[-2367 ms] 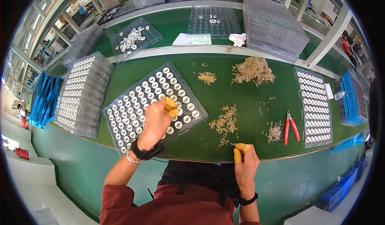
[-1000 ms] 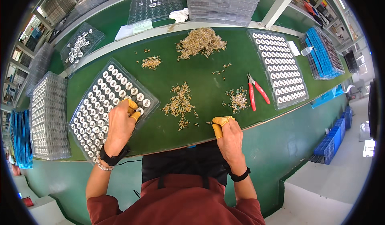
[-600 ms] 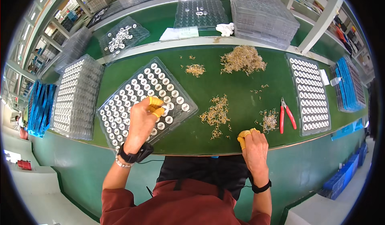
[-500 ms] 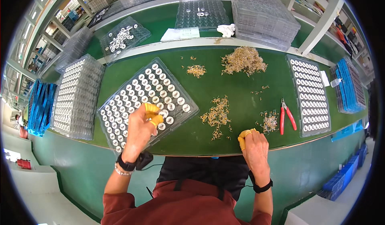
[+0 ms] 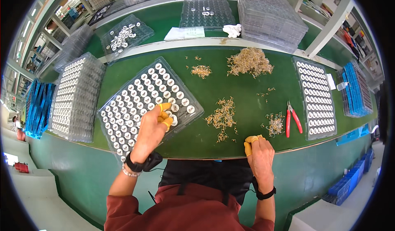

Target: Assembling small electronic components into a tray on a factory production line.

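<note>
My left hand [image 5: 152, 129], with yellow finger covers on its fingertips, is over a clear plastic tray [image 5: 195, 119] filled with rows of round white parts [image 5: 190, 109]. Its thumb and fingers are bent into a pinch among the parts near the tray's right corner. What lies between the fingertips is hidden. At the table's front edge rests my right hand [image 5: 260, 152], also in yellow finger covers, with its fingers curled together. Whatever it may hold cannot be made out. Just beyond it lies a small pile of thin bent metal pieces [image 5: 275, 124].
Red-handled pliers [image 5: 293, 120] lie right of that pile. Brassy small-part heaps [image 5: 222, 117] cover mid-table, with a larger heap [image 5: 250, 62] behind. Filled trays [image 5: 76, 99] stack at left; another tray [image 5: 316, 98] lies right. Clear trays [image 5: 269, 19] pile on the back shelf.
My left hand has moved a little to the right across the tray, its fingertips now over parts that showed before. My right hand has stayed nearly still.
</note>
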Available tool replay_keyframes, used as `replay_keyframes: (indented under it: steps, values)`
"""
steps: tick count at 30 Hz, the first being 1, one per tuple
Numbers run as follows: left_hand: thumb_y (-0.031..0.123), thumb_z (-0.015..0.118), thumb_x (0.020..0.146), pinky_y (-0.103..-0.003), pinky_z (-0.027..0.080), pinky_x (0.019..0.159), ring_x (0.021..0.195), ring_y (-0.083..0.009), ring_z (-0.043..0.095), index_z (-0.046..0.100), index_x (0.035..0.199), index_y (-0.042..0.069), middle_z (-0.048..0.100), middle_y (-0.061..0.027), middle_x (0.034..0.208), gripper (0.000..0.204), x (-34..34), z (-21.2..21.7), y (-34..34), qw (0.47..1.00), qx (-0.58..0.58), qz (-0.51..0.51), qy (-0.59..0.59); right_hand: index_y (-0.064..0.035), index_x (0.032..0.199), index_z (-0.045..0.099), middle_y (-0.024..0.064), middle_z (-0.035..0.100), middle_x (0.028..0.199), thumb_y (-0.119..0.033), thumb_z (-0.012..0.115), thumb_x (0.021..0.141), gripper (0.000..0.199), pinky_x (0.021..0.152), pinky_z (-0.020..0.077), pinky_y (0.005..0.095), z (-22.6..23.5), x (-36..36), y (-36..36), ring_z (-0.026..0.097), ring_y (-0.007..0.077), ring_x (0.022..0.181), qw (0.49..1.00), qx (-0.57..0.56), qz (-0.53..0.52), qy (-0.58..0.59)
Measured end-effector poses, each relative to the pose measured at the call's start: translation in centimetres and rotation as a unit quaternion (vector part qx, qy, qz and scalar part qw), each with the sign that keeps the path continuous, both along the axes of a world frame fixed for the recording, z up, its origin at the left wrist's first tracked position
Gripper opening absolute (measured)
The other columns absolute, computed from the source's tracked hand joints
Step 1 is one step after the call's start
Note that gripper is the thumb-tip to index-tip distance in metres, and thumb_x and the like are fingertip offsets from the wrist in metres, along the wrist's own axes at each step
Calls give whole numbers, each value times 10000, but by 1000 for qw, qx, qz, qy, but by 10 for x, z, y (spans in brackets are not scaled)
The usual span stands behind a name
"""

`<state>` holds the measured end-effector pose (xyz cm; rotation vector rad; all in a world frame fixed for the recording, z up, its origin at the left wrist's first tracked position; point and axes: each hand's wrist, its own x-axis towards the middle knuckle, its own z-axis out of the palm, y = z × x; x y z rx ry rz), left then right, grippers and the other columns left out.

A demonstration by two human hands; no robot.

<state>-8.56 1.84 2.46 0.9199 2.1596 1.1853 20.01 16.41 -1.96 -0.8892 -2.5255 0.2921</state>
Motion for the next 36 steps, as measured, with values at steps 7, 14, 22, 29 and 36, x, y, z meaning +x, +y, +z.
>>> replay_keyframes:
  steps: [7, 14, 22, 29, 36]
  values:
    - [1, 579, 793, -321, 461, 586, 600, -169, 578, 630, 1122, -70, 622, -110, 704, 340, -19, 2, 14, 994, -67, -64, 65, -32, 869, 609, 143, 587, 783, -50, 688, 791, 113, 605, 444, 431, 0, 0, -1, 566, 341, 677, 999, -21, -3, 26]
    - [-3, 581, 789, -315, 456, 585, 611, -161, 577, 640, 1135, -31, 615, -99, 688, 353, -29, -1, 17, 992, -74, -90, 40, -23, 867, 617, 151, 602, 787, -66, 698, 799, 115, 621, 455, 437, -4, -2, 1, 578, 350, 697, 999, -25, -20, 28]
    - [-39, 575, 815, -277, 446, 575, 641, -113, 545, 603, 1166, -27, 596, -45, 751, 353, -20, 5, 12, 996, -56, -67, -11, -23, 857, 616, 141, 621, 800, -89, 710, 794, 131, 647, 474, 435, 4, -1, 1, 594, 350, 716, 999, -45, -17, 20]
    - [-91, 540, 877, -230, 516, 520, 738, -116, 627, 623, 1026, -5, 655, -72, 888, 191, 18, -4, -7, 979, 31, -63, -191, -40, 862, 625, 123, 620, 828, -105, 740, 761, 167, 653, 476, 419, -2, -14, -9, 586, 337, 737, 998, -38, -15, 54]
    - [-76, 511, 915, -260, 564, 559, 787, -162, 658, 566, 1074, -12, 637, -101, 940, 180, 82, -27, -6, 937, 79, -84, -330, -39, 908, 655, 128, 625, 859, -86, 745, 754, 185, 648, 476, 413, -9, 8, -9, 581, 336, 733, 985, -83, -47, 144]
